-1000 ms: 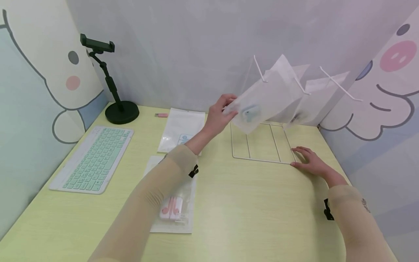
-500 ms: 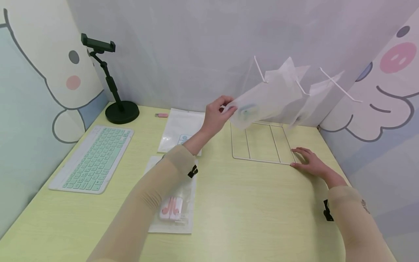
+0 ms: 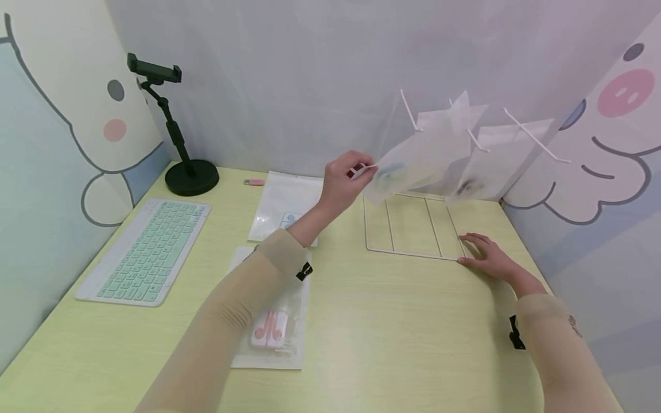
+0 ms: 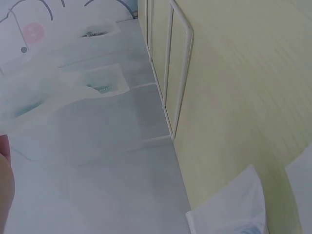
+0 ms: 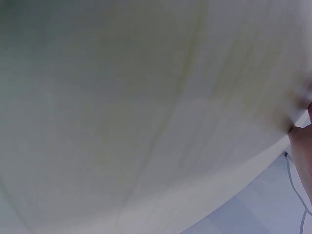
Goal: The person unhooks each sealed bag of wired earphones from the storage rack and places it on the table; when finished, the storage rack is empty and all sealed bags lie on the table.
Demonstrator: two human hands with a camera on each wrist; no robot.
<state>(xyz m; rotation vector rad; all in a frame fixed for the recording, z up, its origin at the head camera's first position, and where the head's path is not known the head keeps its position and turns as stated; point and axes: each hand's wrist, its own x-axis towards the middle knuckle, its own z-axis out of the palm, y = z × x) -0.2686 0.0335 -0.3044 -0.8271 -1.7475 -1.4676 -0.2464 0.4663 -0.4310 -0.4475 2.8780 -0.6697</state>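
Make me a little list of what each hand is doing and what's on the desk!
left hand: pinches the corner of a white pouch hanging on a rack hook
right hand: rests flat on the corner of the white wire rack base
on desk: mint keyboard, pouch with pink earphones, black phone stand, pink USB stick

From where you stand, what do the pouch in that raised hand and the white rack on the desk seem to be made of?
The pouch in the left hand looks like frosted, semi-matte plastic film: a bluish item shows through and it bends. The rack, under the right hand, seems thin metal wire coated glossy white, though rigid plastic can't be excluded.
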